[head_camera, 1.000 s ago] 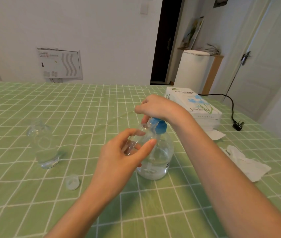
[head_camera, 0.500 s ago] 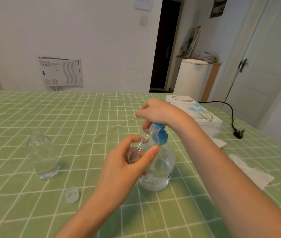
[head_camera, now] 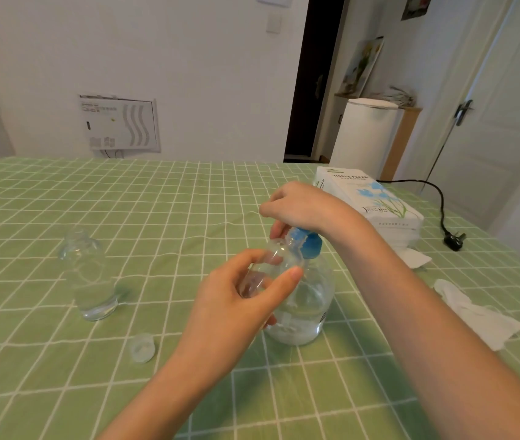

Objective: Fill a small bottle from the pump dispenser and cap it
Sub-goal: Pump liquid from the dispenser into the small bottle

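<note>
A clear pump dispenser [head_camera: 306, 300] with a blue pump top [head_camera: 309, 244] stands on the green checked tablecloth [head_camera: 188, 201]. My right hand [head_camera: 303, 206] sits on the pump head, its fingers curled down around it. My left hand [head_camera: 236, 312] grips a small clear bottle [head_camera: 271, 262], tilted with its mouth up against the pump spout. A small clear cap [head_camera: 141, 347] lies on the cloth left of my left forearm.
A second clear bottle [head_camera: 89, 277] stands uncapped at the left. A tissue paper pack [head_camera: 369, 201] lies at the back right, with crumpled tissues [head_camera: 477, 312] in front of it. A black cord and plug [head_camera: 453, 241] rest at the table's right edge.
The view has tilted up a little. Both hands keep their hold on the pump head and the small bottle, with barely any shift.
</note>
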Available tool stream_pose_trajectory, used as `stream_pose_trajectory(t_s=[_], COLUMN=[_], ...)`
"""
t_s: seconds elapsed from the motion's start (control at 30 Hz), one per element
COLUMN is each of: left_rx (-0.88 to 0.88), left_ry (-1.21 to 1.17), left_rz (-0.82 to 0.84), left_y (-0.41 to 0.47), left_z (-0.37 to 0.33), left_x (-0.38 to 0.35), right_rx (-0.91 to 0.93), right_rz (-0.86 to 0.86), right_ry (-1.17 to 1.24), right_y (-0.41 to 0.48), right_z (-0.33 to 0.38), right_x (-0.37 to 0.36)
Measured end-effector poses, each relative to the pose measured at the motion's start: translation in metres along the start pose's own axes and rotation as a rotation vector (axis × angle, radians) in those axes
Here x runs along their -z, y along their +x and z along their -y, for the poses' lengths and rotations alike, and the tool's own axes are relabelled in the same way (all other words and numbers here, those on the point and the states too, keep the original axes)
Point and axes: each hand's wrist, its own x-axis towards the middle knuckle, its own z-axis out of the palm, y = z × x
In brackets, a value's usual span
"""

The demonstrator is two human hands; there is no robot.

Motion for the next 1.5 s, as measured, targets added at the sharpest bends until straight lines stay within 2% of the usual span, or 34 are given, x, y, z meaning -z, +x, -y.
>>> stream_pose_trajectory(t_s=[0.4,0.87,1.2,1.5], left_rx=[0.052,0.039,0.017,0.015], left_ry=[-0.011,-0.007,0.005,0.022], left_rz=[-0.037,-0.02,-0.025,-0.022], left_y=[0.0015,-0.0029,-0.0015,-0.0019], left_z=[-0.0107,-0.0075,-0.0085,-0.0076], left_x=[-0.0027,-0.0038,-0.0037,-0.0034], right_rx=[0.008,-0.023,0.013,-0.032], right_rz=[0.028,0.056,-0.013,0.042], right_ry=[-0.052,-0.027,0.013,-0.01], right_y=[0.003,0.0026,0.0,0.0032], right_z=[0.0074,-0.0002,0.0054,0.0007], right_x=[0.0096,0.0008,0.009,0.0038])
